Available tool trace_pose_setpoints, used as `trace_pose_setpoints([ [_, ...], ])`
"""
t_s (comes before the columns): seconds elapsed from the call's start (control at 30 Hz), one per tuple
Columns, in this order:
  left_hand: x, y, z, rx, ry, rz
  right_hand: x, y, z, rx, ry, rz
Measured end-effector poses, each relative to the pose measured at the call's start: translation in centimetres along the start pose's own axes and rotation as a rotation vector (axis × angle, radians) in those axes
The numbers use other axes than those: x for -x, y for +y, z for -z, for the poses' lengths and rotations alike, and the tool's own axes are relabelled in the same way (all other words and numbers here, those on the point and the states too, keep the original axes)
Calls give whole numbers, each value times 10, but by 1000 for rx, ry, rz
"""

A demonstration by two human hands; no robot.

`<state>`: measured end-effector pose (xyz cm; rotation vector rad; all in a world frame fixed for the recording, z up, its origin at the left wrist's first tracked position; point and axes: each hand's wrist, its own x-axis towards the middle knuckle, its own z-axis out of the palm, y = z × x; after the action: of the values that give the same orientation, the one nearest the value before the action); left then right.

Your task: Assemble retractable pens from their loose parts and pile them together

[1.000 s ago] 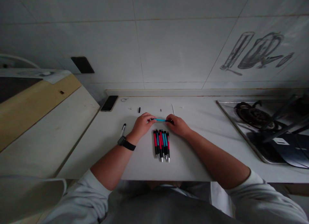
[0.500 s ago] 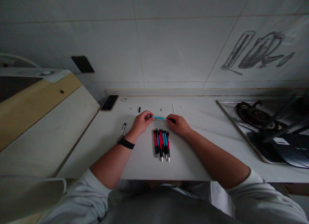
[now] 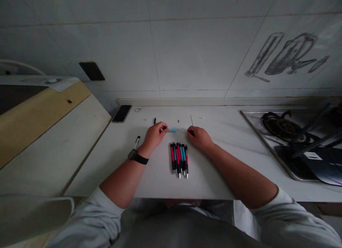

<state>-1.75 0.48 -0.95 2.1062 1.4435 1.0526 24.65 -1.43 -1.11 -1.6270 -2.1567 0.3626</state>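
Observation:
My left hand (image 3: 155,137) is closed around a blue pen barrel (image 3: 172,130), whose open end points right. Across a short gap, my right hand (image 3: 200,137) pinches a black pen part (image 3: 191,133). From that part a thin pale refill (image 3: 183,130) sticks out leftward, apart from the barrel and a little blurred. Just below the hands lies a row of several assembled pens (image 3: 178,159) with red or blue barrels and black grips.
Small parts lie behind the hands: a black grip (image 3: 154,120), a tiny dark piece (image 3: 178,121) and a white refill tube (image 3: 191,120). A black-and-white pen (image 3: 137,142) is beside my left wrist. A phone (image 3: 122,114) rests back left; a gas stove (image 3: 283,130) stands right.
My right hand has shifted slightly right with the black part, and the refill has come away from the blue barrel. My left hand has barely moved.

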Motion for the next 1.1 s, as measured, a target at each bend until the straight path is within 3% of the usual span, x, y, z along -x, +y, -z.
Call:
trace_pose_setpoints([
  [0.23,3,5,1,-94,-45,-98,-1,2,-1,5,-12,7],
  [0.4,2,8,13,-128,31,-31,-1,2,-2,8,-2,29],
  [0.57,-2,13,36,-161,59,-22,-1,1,-1,8,-10,17],
  [0.73,-10,3,75,-118,79,48,-1,1,1,12,-10,11],
  [0.8,-12,-8,91,-80,13,96,-1,1,1,12,-10,9],
  [0.9,-10,-29,108,-59,-190,127,-1,2,0,12,-14,11],
  [1.0,-5,-49,112,-42,-391,229,-2,4,-1,9,-11,11],
  [1.1,-3,-62,107,-47,-502,291,-2,6,-1,2,-15,16],
])
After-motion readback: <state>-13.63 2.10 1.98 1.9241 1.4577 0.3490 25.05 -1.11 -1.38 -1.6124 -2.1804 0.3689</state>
